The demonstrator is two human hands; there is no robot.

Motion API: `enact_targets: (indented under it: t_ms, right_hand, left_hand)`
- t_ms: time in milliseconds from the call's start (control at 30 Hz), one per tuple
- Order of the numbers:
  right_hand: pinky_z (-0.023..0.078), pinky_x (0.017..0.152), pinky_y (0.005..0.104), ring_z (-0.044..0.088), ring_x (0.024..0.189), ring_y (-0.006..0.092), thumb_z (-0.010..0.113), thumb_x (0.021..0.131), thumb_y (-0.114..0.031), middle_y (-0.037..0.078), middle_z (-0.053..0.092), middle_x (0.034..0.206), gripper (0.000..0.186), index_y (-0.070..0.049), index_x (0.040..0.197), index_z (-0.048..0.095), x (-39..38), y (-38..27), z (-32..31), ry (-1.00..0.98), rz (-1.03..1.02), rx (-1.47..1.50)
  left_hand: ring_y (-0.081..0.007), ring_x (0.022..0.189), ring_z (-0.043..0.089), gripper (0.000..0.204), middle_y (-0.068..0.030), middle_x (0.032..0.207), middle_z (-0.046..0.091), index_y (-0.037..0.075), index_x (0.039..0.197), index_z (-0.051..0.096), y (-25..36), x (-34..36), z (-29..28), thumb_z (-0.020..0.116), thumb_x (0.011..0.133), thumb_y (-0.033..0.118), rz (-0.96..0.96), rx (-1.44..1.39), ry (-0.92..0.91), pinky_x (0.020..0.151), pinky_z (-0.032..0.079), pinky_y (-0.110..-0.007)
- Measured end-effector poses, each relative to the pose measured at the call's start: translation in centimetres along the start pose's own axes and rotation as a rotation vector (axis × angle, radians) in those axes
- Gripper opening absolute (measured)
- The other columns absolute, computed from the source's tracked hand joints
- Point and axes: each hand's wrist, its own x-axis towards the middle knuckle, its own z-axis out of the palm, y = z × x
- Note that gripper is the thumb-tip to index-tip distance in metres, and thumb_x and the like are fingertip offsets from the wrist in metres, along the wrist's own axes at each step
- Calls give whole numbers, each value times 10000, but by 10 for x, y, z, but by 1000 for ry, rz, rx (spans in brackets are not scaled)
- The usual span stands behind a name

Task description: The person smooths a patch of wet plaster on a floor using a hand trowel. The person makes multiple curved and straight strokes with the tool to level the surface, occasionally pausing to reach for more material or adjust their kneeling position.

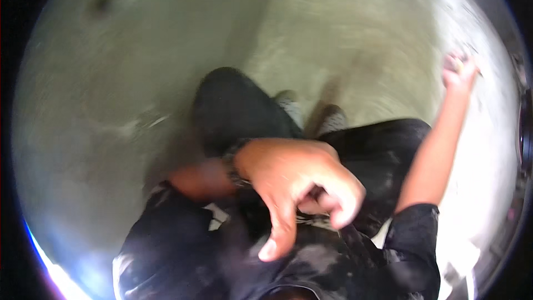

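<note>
Grey-green concrete floor fills most of the head view, blurred, with a dark spot near the upper left and a pale scuff at mid left. A bright glare patch sits along the right and lower right rim.

Next in size: your dark shirt, mottled, across the lower edge, with short sleeves at both arms. Above it, your dark trousers; one knee is raised toward the camera, the other leg runs out to the right.

Two shoes, pale on top, show just beyond the knees, side by side on the floor. Detail is lost to blur.

Your left hand is close to the lens, over your lap, at centre. Fingers are curled inward, the thumb hanging down toward the shirt. A dark band sits at the wrist. It grips nothing that can be made out; a small light-and-dark thing lies just beneath the fingers, too blurred to name, and contact cannot be told.

Your right hand is raised at the upper right, arm stretched away from the body, well apart from the left. Fingers look bunched; whether it holds anything cannot be told.
</note>
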Motion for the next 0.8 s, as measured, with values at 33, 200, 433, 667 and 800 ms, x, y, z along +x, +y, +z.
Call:
enact_targets:
  t_ms: [33, 200, 433, 667, 800]
  right_hand:
    - [381, 457, 302, 491, 560, 176, 483, 956, -180, 43, 475, 668, 158, -94, 829, 446, -3, 2, 11, 9, 34, -63]
    - [419, 510, 323, 511, 577, 185, 442, 958, -149, 79, 520, 708, 132, -44, 878, 455, -26, -19, 20, 114, -105, -117]
    - [413, 533, 324, 531, 605, 170, 515, 928, -157, 62, 533, 719, 139, -30, 922, 458, -10, -16, 6, 50, -3, -49]
    - [413, 562, 325, 501, 612, 178, 520, 932, -177, 52, 505, 694, 171, -18, 883, 480, -2, -22, 2, -55, 35, -67]
    - [413, 570, 327, 481, 608, 173, 459, 979, -253, 41, 497, 697, 222, -50, 890, 483, -6, -22, -5, -35, -96, -99]
  left_hand:
    - [-138, 504, 491, 661, 19, 675, 549, 24, 976, 593, -7, -9, -8, 919, 584, 445, -52, 53, 16, 486, 374, -282]
    - [-208, 492, 549, 292, -54, 662, 620, 59, 735, 637, 24, 28, -11, 828, 743, 279, 75, 844, 344, 463, 422, -284]
    - [-203, 443, 505, 297, -49, 580, 533, 58, 659, 547, 18, 37, 30, 748, 811, 217, 459, 568, 348, 412, 368, -314]
    - [-155, 378, 422, 364, -23, 486, 442, 58, 565, 480, 0, 33, 4, 676, 867, 112, 413, 546, 468, 361, 296, -328]
    - [-173, 390, 429, 285, -43, 488, 458, 43, 631, 564, -11, 41, -22, 700, 865, 130, 110, 828, 424, 390, 314, -330]
